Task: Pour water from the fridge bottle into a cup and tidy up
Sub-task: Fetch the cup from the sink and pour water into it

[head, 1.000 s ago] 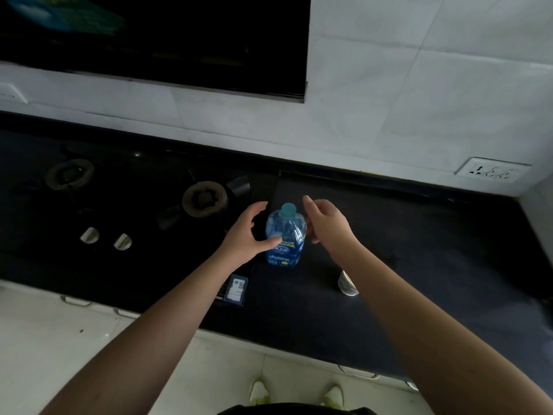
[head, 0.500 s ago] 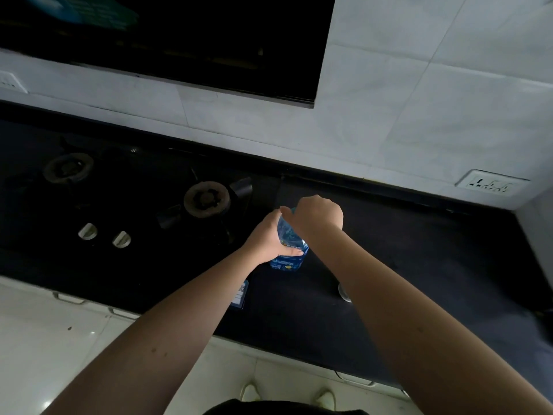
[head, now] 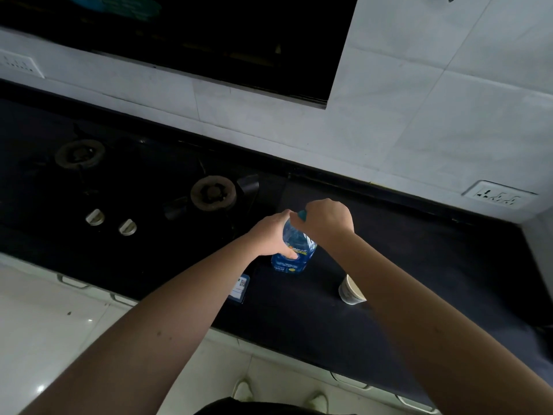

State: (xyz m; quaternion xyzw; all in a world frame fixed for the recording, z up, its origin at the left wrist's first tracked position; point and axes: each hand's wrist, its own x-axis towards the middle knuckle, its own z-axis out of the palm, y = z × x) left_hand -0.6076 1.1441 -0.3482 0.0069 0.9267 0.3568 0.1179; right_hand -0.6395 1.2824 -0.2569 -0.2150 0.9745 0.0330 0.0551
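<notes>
A clear water bottle (head: 294,254) with a blue label stands upright on the black countertop (head: 419,265). My left hand (head: 270,235) grips its body from the left. My right hand (head: 326,220) is curled over the top and grips the teal cap (head: 301,215), of which only a sliver shows. A pale paper cup (head: 350,290) stands on the counter to the right of the bottle, partly hidden behind my right forearm.
A gas hob with two burners (head: 213,193) and two knobs (head: 127,226) fills the counter's left half. A small card with a printed code (head: 240,287) lies near the front edge. A wall socket (head: 498,194) sits at the right; a dark hood hangs above.
My left hand closed round the bottle's body and my right hand came down from beside the bottle onto its cap. The cup shows more beside my right forearm.
</notes>
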